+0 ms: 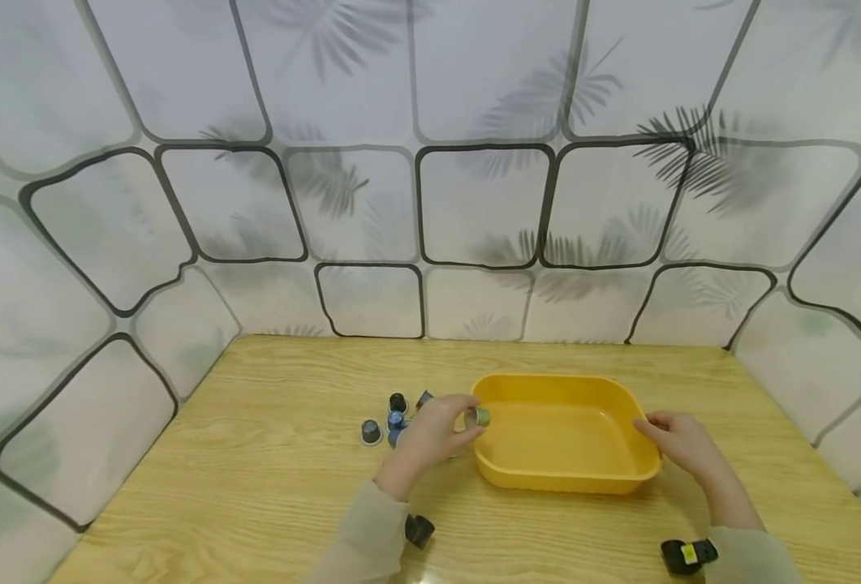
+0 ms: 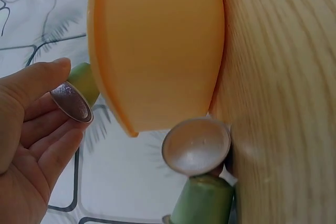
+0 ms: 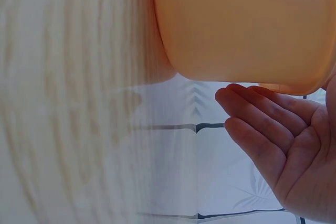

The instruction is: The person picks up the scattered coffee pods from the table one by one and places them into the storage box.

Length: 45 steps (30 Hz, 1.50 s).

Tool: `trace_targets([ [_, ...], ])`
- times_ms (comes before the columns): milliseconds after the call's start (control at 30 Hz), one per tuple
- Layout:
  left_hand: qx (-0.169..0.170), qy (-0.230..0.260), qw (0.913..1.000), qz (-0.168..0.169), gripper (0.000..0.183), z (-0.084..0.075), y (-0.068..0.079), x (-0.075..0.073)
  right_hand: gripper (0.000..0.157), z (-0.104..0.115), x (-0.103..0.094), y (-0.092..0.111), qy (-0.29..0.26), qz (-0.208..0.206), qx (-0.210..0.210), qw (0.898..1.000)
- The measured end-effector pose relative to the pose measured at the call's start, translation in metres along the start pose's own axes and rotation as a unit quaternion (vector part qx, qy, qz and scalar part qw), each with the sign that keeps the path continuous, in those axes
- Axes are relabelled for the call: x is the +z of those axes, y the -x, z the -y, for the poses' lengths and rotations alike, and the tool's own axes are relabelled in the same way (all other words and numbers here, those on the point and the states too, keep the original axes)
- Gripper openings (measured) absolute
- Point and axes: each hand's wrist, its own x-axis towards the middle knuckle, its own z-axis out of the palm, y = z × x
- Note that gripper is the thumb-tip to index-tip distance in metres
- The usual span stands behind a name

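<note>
My left hand [image 1: 432, 431] pinches a green coffee capsule [image 1: 483, 417] between thumb and fingers, at the left rim of a yellow tray [image 1: 561, 482]. In the left wrist view, the foil lid of the held capsule [image 2: 73, 102] faces the palm and its green body points at the tray's rim. My right hand [image 1: 684, 444] grips the tray's right side, thumb over the rim and fingers along the outside. From the right wrist, the fingers [image 3: 262, 124] show beside the tray wall [image 3: 241, 30], the thumb mostly hidden.
Left of the tray lie several more capsules, among them a dark one [image 1: 371, 431], a black one [image 1: 398, 402] and a blue one [image 1: 396, 419]. Near the tray's end, another green capsule [image 2: 203, 202] lies by one with its lid [image 2: 196, 148] showing. A patterned curtain [image 1: 484, 207] borders the wooden table [image 1: 255, 454].
</note>
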Motion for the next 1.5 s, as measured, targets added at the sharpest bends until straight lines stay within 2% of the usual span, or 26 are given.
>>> trace_targets([
  [333,0.008,0.016,0.9998,0.009,0.029,-0.004,-0.011,0.012,0.052,0.001,0.000,-0.001,0.000,0.002,-0.001,1.000],
  [633,-0.005,-0.005,0.9998,0.021,0.031,-0.007,-0.014,0.018,0.052,0.002,0.001,-0.001,0.001,0.003,-0.004,1.000],
  [767,-0.003,-0.013,0.9997,0.022,0.032,-0.009,-0.015,0.020,0.051,0.001,0.002,-0.001,0.001,0.001,-0.004,1.000],
  [1000,-0.001,0.001,0.9998,0.021,0.030,-0.009,-0.019,0.024,0.049,0.002,0.001,0.000,-0.005,0.000,-0.005,1.000],
  [1300,-0.006,0.008,0.9997,0.024,0.033,-0.017,-0.027,0.029,0.051,-0.001,0.000,0.000,-0.003,0.002,0.000,1.000],
  [1500,0.008,0.011,0.9998,0.012,0.031,-0.022,-0.035,0.033,0.050,0.000,0.000,0.000,0.000,0.001,-0.004,1.000],
])
